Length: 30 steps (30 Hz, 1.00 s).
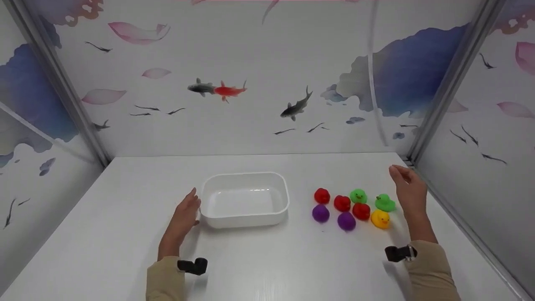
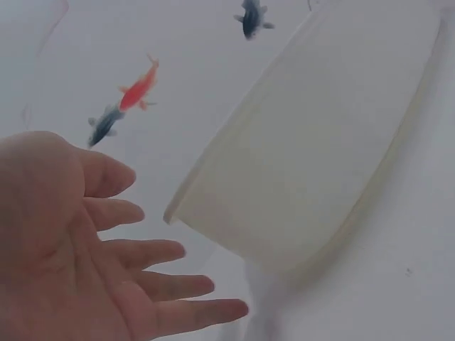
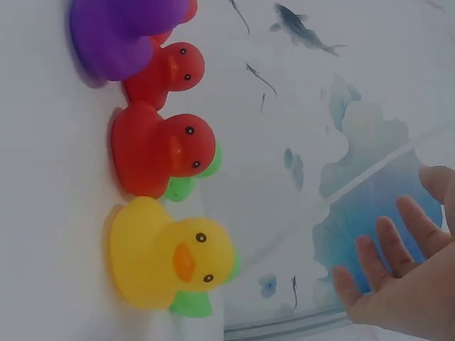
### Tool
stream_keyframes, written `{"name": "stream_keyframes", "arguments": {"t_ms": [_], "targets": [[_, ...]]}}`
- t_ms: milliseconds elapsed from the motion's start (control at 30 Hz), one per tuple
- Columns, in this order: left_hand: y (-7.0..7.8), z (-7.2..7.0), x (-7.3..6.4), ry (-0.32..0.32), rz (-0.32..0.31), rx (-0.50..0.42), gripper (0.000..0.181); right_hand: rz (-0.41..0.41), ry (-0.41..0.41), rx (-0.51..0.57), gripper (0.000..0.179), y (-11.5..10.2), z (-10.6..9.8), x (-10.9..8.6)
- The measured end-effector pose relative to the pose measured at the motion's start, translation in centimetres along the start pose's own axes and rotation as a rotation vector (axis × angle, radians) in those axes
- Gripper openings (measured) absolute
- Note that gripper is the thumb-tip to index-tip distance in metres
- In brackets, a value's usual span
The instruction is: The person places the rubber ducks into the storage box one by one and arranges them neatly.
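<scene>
Small rubbery toy ducks, three red, two purple, two green, one yellow: bunched on the smooth white tabletop, probably for easy reach.
White rectangular plastic box: left of ducks, mouth up, likely so things can drop in.
Left hand: wide, grips nothing, just beside box; I'd guess to steady it.
Right hand: relaxed, I see nothing held, near ducks.

This looks like a small tabletop booth — a white table boxed in on three sides by panels printed with koi, pink petals and blue washes — grey metal posts standing in the back corners.
</scene>
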State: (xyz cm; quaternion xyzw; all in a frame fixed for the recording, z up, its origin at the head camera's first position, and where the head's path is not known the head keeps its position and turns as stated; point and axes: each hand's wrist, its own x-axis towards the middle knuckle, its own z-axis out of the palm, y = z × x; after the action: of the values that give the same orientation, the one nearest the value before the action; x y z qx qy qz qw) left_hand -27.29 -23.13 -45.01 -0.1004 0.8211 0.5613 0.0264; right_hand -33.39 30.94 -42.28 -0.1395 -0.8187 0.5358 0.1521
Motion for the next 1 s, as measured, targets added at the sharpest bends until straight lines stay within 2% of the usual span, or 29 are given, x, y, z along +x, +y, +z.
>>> {"name": "stream_keyframes", "arguments": {"t_ms": [67, 200, 367, 600, 767, 1000], "targets": [[-0.2, -0.1, -0.1, -0.03, -0.014, -0.033, 0.059, 0.017, -0.029, -0.017, 0.072, 0.4, -0.2, 0.3], [-0.5, 0.2, -0.3, -0.056, -0.014, -0.033, 0.06, 0.008, -0.075, -0.061, 0.076, 1.2, -0.4, 0.3], [-0.6, 1.0, 0.0, -0.086, -0.03, -0.02, 0.061, 0.112, -0.13, -0.06, 0.083, 2.0, -0.6, 0.7], [-0.7, 0.7, 0.4, -0.082, -0.032, 0.001, 0.064, 0.216, -0.283, -0.056, 0.099, 3.7, -0.3, 1.6], [-1.0, 0.8, 0.5, -0.099, -0.029, 0.005, 0.066, 0.295, -0.308, -0.035, 0.103, 5.2, -0.5, 2.0], [-1.2, 0.9, 0.5, -0.087, -0.028, -0.055, 0.066, 0.363, -0.359, -0.049, 0.113, 6.1, -1.0, 2.3]]}}
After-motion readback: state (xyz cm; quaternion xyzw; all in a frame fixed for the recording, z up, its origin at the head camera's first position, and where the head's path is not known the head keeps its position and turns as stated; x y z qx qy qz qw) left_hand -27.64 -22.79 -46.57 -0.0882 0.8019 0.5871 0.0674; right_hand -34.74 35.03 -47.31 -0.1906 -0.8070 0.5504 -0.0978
